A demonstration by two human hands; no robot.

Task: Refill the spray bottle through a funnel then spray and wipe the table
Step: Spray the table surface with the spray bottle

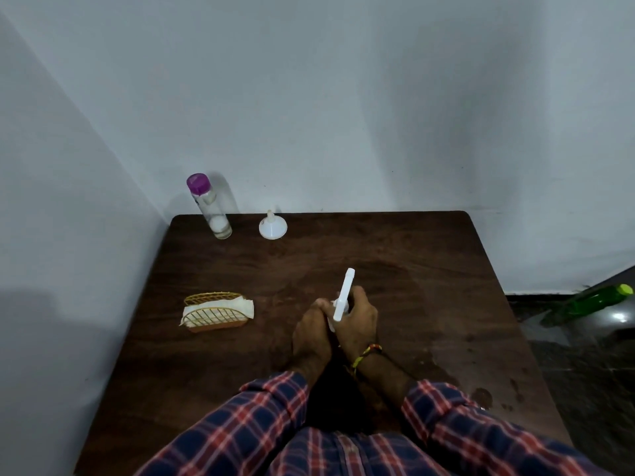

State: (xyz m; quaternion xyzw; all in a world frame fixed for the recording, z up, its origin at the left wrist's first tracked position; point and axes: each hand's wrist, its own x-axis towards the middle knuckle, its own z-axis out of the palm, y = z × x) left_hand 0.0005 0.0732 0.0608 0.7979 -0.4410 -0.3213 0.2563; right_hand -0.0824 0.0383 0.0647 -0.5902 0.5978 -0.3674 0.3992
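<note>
Both hands met over the near middle of the dark brown wooden counter [412, 269], wrapped round the small white spray bottle [338, 309]. The left hand [311, 333] closed about the bottle's body from the left; its grip was snug on the bottle, though the body itself was almost wholly hidden under the fingers. The right hand [359, 322] curled over the white trigger head, its grip narrow on the collar. The head's long axis ran away from the person, tilted slightly to the right, nozzle end pointing toward the far wall.

To my eye the cap was either being unscrewed or screwed on; I could not tell which, nor whether there was liquid inside.

What the next move turned on lay at the far left corner: the tall clear bottle with the purple cap [210, 207] stood upright near the wall, and the small white plastic funnel [273, 227] sat mouth-down just to its right, spout up. Both were well apart from the hands, ahead and to the left, so the left hand looked nearer. The gold wire holder of white napkins [216, 313] stood left of the hands, closer.
</note>
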